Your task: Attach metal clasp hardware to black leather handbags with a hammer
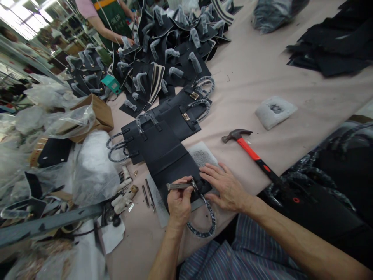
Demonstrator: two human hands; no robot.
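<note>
A black bag panel (167,157) lies on the table near the front edge, with a plastic-wrapped handle (214,221) looping off its near end. My left hand (180,200) is closed round a metal punch-like tool (175,186), held nearly flat over the panel beside the handle's base. Spread on the panel's right corner is my right hand (225,186), fingers apart and nothing in them. Under the panel, a pale slab (202,153) sticks out. A claw hammer (247,147) with a red and black grip rests to the right of my right hand. Two thin metal rods (149,194) lie left of the panel.
Black bag parts with wrapped handles (171,54) are heaped at the back, where a person in a green apron (112,23) works. A white block (275,111) and black pieces (332,46) lie right. A cardboard box (99,112) and plastic bags (94,167) crowd the left.
</note>
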